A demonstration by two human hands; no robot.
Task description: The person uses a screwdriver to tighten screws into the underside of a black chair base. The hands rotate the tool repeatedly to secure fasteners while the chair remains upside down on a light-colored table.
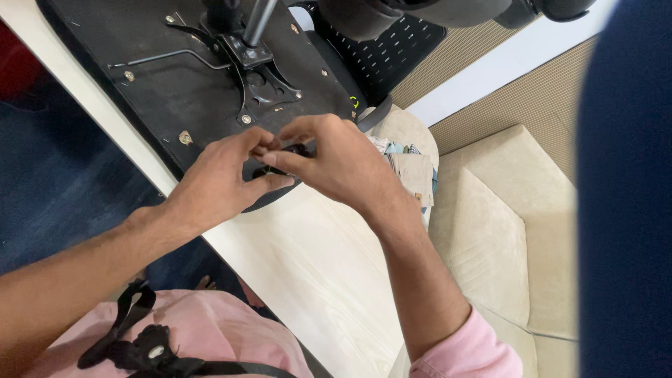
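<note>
Left hand [217,178] over edge of upturned black chair seat base [175,77] on white worktop [308,266], fingers pinching small black part [297,149]. Right hand [343,164] touching same part, fingers pinched together. Beige sofa [504,231] at right.

Bare stretch of pale cream desk [308,259] lay open below both hands, between forearms: free passage there. Upturned black office-chair seat base [161,77] filled upper desk, its edge just under left hand [217,183] and right hand [339,164]. Black metal tilt bracket with grey gas-lift column [255,42] rose behind hands, blocking reach upward. Stack of folded papers and cloth [409,171] sat just right of right hand. Beige cushioned sofa [504,231] closed off right side.
</note>
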